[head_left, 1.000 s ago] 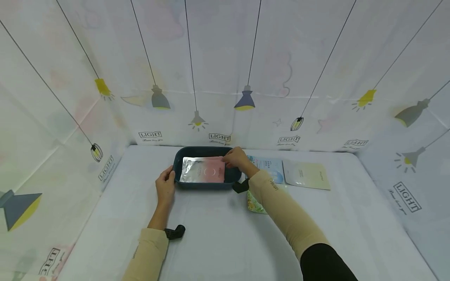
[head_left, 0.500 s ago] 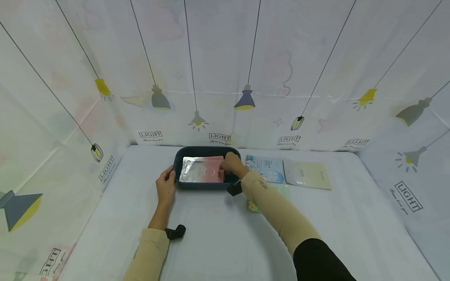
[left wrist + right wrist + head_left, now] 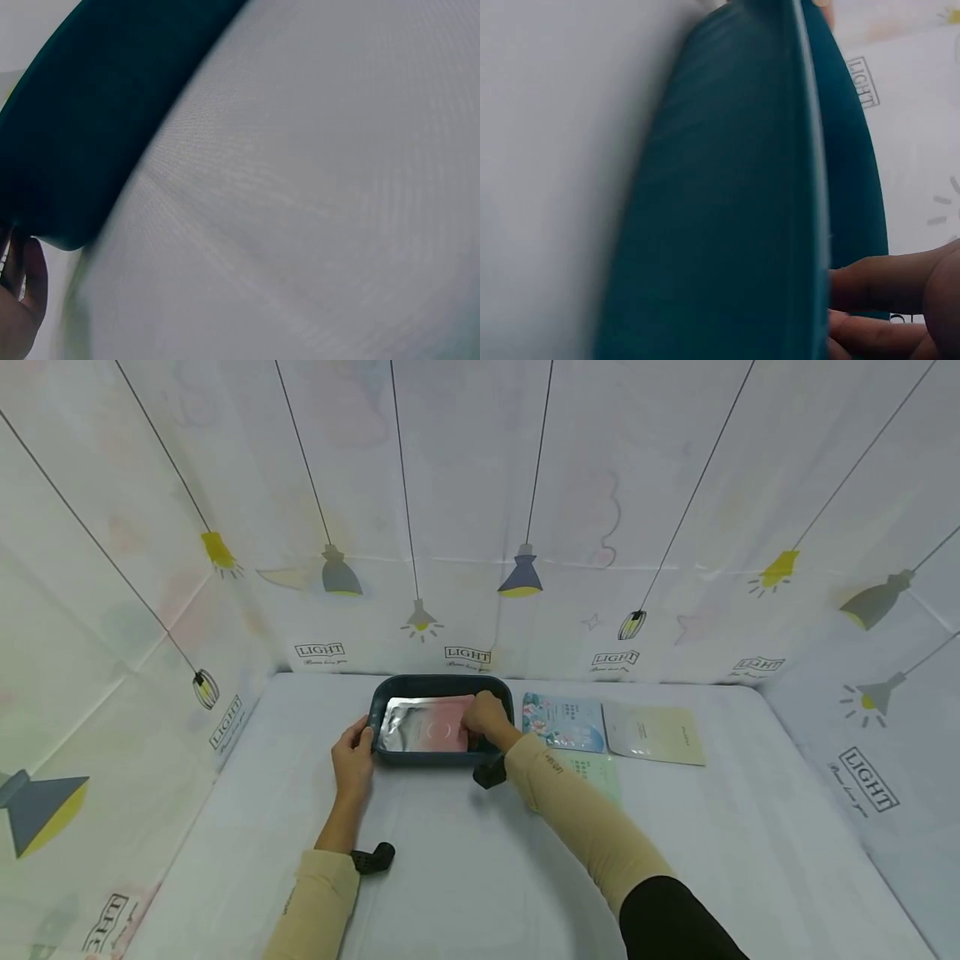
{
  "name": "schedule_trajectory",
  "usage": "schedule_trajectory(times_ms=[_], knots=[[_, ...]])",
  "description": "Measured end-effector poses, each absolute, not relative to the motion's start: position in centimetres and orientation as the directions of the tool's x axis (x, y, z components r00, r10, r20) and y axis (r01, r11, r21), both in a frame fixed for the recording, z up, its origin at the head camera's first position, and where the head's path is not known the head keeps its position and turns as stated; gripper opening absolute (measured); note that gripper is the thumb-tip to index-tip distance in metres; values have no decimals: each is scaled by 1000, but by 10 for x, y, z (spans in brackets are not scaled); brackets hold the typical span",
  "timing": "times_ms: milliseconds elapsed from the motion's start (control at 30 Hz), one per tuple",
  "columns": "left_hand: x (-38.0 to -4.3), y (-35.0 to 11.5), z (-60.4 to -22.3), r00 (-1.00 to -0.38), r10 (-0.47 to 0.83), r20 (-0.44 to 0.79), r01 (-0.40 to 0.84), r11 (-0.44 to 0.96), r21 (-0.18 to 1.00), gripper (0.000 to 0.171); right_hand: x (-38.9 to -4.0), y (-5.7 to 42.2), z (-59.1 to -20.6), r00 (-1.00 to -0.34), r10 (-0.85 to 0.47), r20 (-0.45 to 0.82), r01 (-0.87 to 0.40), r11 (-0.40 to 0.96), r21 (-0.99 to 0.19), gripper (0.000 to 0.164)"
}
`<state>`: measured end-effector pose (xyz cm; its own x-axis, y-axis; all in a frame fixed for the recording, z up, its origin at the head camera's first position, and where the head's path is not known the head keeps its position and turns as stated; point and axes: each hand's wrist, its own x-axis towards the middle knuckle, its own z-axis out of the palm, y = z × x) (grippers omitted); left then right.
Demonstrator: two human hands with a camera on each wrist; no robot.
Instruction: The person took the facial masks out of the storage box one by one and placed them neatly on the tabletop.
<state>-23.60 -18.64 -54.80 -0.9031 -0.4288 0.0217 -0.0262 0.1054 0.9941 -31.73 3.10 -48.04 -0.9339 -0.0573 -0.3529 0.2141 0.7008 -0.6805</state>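
Note:
A dark teal plastic bin (image 3: 435, 759) stands near the table's back edge. Inside it lies a silver-and-pink face mask packet (image 3: 424, 727), flat side up. My right hand (image 3: 487, 718) reaches over the bin's front rim and pinches the packet's right edge; the fingertips are hidden in the head view. In the right wrist view, the thumb and fingers (image 3: 885, 289) pass behind the bin's near wall. My left hand (image 3: 352, 762) holds the left end of the bin at its rim. Part of that hand shows beside the bin's corner in the left wrist view.
To the bin's right lie a blue flowered packet (image 3: 562, 723) and a beige packet (image 3: 656, 735). A green packet (image 3: 592, 768) is partly covered by my right forearm. Behind the white table (image 3: 450, 860) hangs a lamp-printed cloth (image 3: 450, 510).
My right hand has moved left and lower into the bin, and the pink packet has shifted slightly left with it. My left hand stays at the bin's left end.

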Motion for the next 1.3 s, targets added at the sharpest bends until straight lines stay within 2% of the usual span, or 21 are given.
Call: schedule_trajectory(times_ms=[233, 467, 800, 1300], knots=[[-235, -186, -547, -904, -426, 20, -27, 105, 994, 37, -311, 28, -482, -962, -72, -263, 136, 710, -691, 17], [-236, -186, -548, -908, -419, 16, -28, 98, 995, 37, -307, 30, -482, -964, 3, -267, 216, 594, -775, 6], [-235, -187, -548, -907, -421, 25, -12, 84, 996, 36, -307, 47, -476, -971, -34, -235, 198, 430, -881, 12], [-232, -184, -544, -908, -418, 19, -17, 83, 996, 36, -301, 79, -461, -965, -36, -262, 238, 310, -920, 22]])
